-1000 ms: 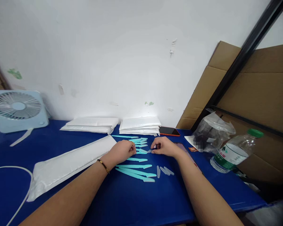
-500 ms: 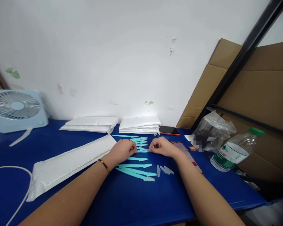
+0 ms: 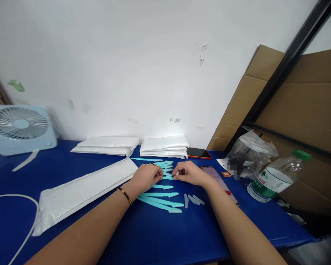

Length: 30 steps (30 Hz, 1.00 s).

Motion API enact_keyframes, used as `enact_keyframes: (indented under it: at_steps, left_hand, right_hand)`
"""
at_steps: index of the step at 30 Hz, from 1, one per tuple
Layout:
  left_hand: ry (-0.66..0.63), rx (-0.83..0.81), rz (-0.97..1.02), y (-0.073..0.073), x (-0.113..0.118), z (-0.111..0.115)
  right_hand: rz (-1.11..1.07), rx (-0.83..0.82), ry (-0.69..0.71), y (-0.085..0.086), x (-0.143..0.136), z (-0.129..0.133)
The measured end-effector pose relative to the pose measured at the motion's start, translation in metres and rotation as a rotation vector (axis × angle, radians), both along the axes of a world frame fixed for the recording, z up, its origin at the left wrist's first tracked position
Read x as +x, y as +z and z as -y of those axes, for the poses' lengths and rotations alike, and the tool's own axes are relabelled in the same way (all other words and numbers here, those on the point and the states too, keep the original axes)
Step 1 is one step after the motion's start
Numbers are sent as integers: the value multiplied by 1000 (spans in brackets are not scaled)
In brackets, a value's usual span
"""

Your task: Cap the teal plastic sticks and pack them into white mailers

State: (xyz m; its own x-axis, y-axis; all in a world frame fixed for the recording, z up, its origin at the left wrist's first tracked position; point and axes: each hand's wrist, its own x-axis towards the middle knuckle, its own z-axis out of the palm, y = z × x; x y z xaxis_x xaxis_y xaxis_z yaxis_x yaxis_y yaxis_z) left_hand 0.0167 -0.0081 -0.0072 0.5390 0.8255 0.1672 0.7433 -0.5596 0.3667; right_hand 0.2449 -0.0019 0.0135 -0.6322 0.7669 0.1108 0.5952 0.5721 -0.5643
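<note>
My left hand [image 3: 148, 178] is closed in a pinch on a turquoise eyebrow razor [image 3: 168, 177] over the middle of the table. Against the tip end of that razor, my right hand [image 3: 189, 173] is pinched too, its fingertips hiding most of the tip and whatever they grip there. Several more turquoise eyebrow razors [image 3: 161, 201] lie fanned out below and behind my left hand, tips to the right. Several small translucent blade covers [image 3: 193, 200] rest to the right of the nearest razors.
A long white padded packet [image 3: 85, 195] lies left of my hands. Stacks of white packets [image 3: 164, 146] stand by the wall. At left are a fan [image 3: 22, 127] and a white cable [image 3: 34, 217]. On the right are phones [image 3: 220, 182], a plastic bag [image 3: 246, 154] and a bottle [image 3: 277, 180].
The gap between my hands has narrowed slightly. My right fingertips, which showed a small translucent piece before, now meet the tip of the razor in my left hand.
</note>
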Motion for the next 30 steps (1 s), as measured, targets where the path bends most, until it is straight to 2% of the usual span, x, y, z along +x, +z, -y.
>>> enact_keyframes:
  at_steps: [4,7,10,13,16,20,23,30]
  left_hand:
    - [-21,2,45,11,-7,3]
    - [-116,-116,18,17,-14,5]
    - [-140,-195,-23,17,-15,5]
    - [-84,-130,-39,15,-12,5]
    - [-53,-75,-54,14,-9,5]
    - [-51,-53,-62,14,-8,5]
    - [-50,-59,-56,13,-8,4]
    - [-52,-50,-45,10,-9,2]
  right_hand:
    - [92,-197,212,16,13,9]
    - [210,-296,295,16,14,14]
    - [267,-301,156,10,11,12]
    - [256,-338,-104,6,12,8]
    - [208,-347,-224,5,19,3]
    - [175,-202,-99,4,26,0]
    - [181,-199,-11,4,26,-2]
    - [163,-247,-23,4,25,-3]
